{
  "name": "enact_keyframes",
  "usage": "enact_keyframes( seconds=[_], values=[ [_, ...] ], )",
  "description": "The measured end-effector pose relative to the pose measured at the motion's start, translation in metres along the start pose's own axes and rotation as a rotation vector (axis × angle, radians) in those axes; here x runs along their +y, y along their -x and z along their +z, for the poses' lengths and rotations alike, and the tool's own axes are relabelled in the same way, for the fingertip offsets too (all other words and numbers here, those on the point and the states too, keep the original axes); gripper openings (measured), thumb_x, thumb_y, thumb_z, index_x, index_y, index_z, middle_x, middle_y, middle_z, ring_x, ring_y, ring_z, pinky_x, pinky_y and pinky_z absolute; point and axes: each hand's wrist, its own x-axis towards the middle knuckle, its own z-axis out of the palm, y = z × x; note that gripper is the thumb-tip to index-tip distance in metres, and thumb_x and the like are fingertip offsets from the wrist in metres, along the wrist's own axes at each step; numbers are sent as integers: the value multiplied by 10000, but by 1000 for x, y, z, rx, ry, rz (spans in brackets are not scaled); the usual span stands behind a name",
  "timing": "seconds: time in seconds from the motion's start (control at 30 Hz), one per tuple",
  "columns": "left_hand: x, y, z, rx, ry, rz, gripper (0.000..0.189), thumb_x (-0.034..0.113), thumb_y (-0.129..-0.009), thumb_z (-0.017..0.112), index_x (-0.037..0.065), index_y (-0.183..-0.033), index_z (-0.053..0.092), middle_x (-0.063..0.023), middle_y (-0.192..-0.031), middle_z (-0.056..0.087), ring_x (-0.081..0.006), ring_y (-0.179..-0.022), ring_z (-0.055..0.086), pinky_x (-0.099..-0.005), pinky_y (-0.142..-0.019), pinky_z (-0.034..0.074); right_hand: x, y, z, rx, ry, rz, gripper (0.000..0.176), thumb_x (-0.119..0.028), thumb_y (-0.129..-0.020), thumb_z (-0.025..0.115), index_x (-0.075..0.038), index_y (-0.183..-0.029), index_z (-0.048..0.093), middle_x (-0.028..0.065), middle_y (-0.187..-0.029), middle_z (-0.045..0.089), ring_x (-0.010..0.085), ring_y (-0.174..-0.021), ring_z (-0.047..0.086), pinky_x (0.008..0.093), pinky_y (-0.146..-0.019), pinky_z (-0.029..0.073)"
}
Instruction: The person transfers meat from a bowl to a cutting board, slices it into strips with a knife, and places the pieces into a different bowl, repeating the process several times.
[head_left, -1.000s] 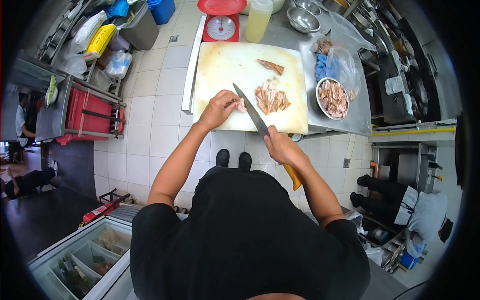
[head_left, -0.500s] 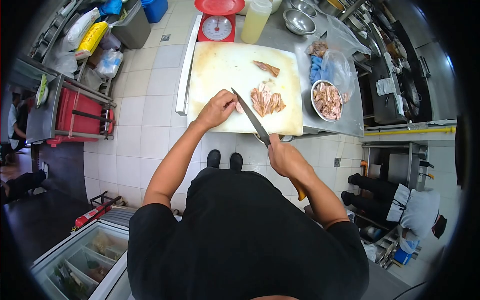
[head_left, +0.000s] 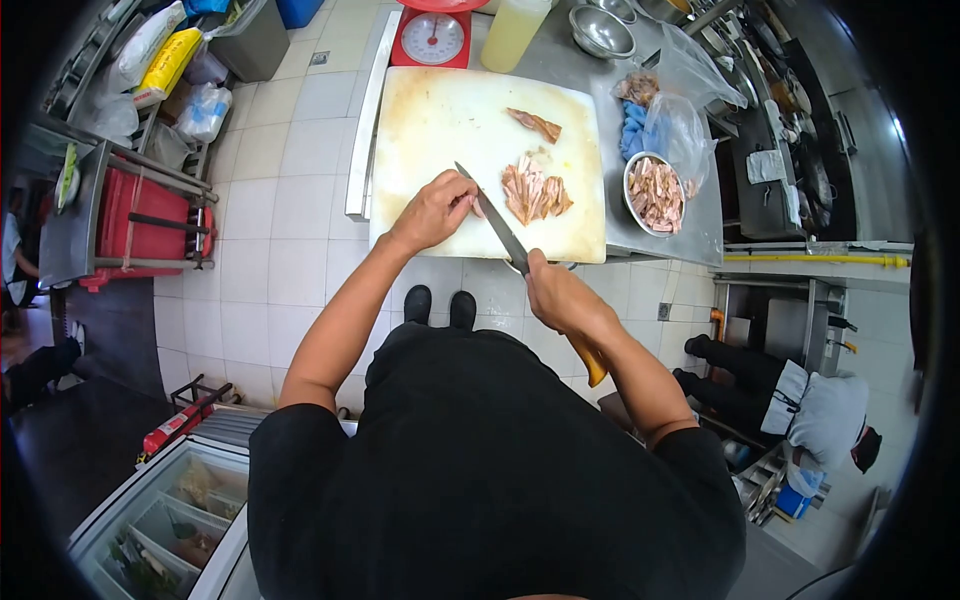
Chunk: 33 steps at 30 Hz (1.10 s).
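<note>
My left hand (head_left: 436, 210) is closed at the lower left of the white cutting board (head_left: 430, 120). Its fingertips pinch a small piece of meat (head_left: 477, 208), mostly hidden by the fingers and the blade. Wrapped round the handle of a long knife (head_left: 507, 237) is my right hand (head_left: 566, 295), just below the board's near edge. The blade slants up and left across the board, close against my left fingertips. To the right of the blade lies a pile of cut meat strips (head_left: 535, 190). A separate meat piece (head_left: 534, 124) rests above that pile.
A metal bowl of cut meat (head_left: 656, 195) stands right of the board, near a blue cloth (head_left: 634, 130) and plastic bags (head_left: 680, 140). Behind the board are a red scale (head_left: 434, 38) and a bottle of yellowish liquid (head_left: 514, 35). Another person (head_left: 825, 410) is at the right.
The view has shifted slightly. My right hand and the knife have moved a little left relative to the meat pile. My left hand keeps its pinch by the blade.
</note>
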Motion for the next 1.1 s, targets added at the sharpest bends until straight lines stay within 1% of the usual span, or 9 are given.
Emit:
enact_keyframes(
  seconds=[0.2, 0.3, 0.4, 0.57, 0.63, 0.73, 0.8, 0.93, 1.1],
  values=[
    [-4, -1, 0, 11, 22, 16, 95, 21, -906, 625, 2, -997, 640, -123, -922, 622, -255, -785, 645, -336, -690, 522, -9, -12, 0, -34, -4, 65, 145, 10, -887, 410, 102, -996, 435, 397, -818, 627, 542, -801, 651, 578, -777, 504],
    [-2, 0, 0, 21, 29, 33, 78, 20, -896, 624, 5, -972, 635, -125, -915, 621, -255, -775, 640, -337, -688, 522, 3, -31, 40, 105, 43, -29, 156, 40, -868, 423, 100, -1010, 406, 393, -793, 624, 523, -755, 657, 566, -695, 517],
    [-4, 12, -7, -26, 5, 9, 77, 0, -872, 629, 3, -949, 626, -118, -906, 607, -238, -769, 634, -327, -693, 520, 13, -34, 45, 137, -9, -48, 153, 37, -866, 423, 98, -1005, 405, 393, -780, 620, 523, -764, 654, 570, -707, 509],
    [-1, 28, -22, 60, 44, -38, 109, -25, -855, 645, -1, -960, 631, -88, -944, 582, -162, -756, 605, -285, -691, 510, 8, -28, 33, 106, -51, -31, 196, -111, -1000, 397, 84, -1014, 396, 393, -784, 618, 538, -772, 639, 586, -729, 481],
    [2, 27, -19, 92, 35, -59, 105, -19, -864, 647, 3, -966, 638, -86, -956, 586, -153, -760, 603, -283, -688, 508, 8, -26, 33, 130, -50, -42, 188, -104, -995, 399, 83, -1011, 398, 392, -780, 616, 541, -766, 635, 589, -726, 478],
    [5, 25, -5, 92, 11, -58, 94, -11, -879, 648, 9, -970, 651, -100, -950, 600, -190, -769, 617, -307, -691, 513, -2, -7, 20, 147, -26, -23, 172, -91, -984, 402, 79, -1009, 402, 387, -771, 615, 546, -754, 626, 598, -721, 472],
    [4, 24, 1, 114, -202, 72, 66, -2, -892, 644, 8, -956, 653, -119, -943, 614, -232, -793, 627, -336, -694, 520, -10, 9, 10, 143, -5, 4, 164, -85, -979, 404, 76, -1010, 405, 382, -766, 614, 549, -747, 622, 603, -718, 470],
    [5, 26, -1, 114, -45, -49, 74, -10, -873, 647, 17, -942, 649, -120, -914, 618, -294, -903, 620, -372, -765, 516, -3, 28, 9, 58, 35, 81, 142, -78, -966, 412, 60, -1001, 411, 366, -761, 621, 549, -741, 620, 618, -711, 466],
    [4, 23, 0, 90, -101, -2, 97, -7, -857, 658, 22, -948, 646, -121, -929, 616, -321, -942, 608, -393, -826, 499, 1, 37, 10, 64, 79, 85, 121, -64, -945, 423, 48, -992, 413, 356, -762, 628, 535, -737, 630, 611, -698, 480]
  ],
)
